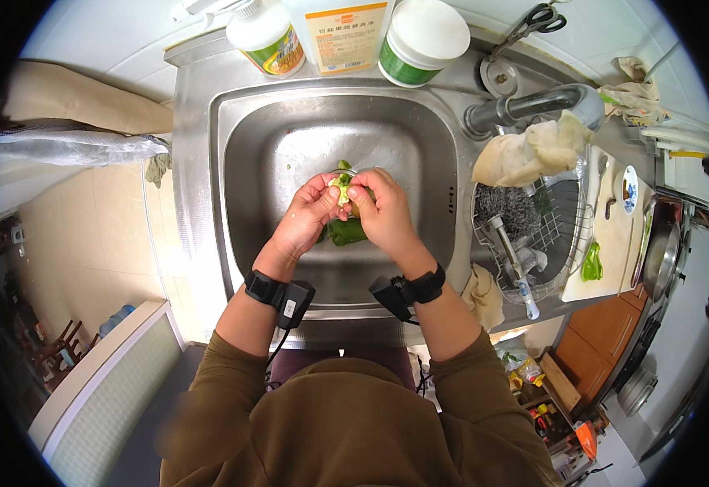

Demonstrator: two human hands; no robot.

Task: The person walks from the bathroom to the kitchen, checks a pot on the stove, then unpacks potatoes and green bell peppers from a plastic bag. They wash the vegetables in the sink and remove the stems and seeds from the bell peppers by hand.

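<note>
Over the stainless steel sink basin (269, 140), both hands meet around a pale yellow-green piece with a bumpy surface, apparently a pepper core (342, 190). My left hand (307, 216) pinches it between thumb and fingers. From the other side, the thumb and fingertips of my right hand (386, 207) grip it too. Below my hands, a green pepper (347, 232) lies in the basin. A further bit of green (345, 164) shows just beyond my fingertips. Something brownish between the hands is mostly hidden.
Two bottles (266, 39) (347, 36) and a white tub (422, 42) line the back ledge. The faucet (531, 103), draped with a cloth (531, 152), stands right. Beyond are a wire basket (573, 243) holding a peeler (516, 268), and a cutting board (616, 255) with a green pepper piece (592, 263).
</note>
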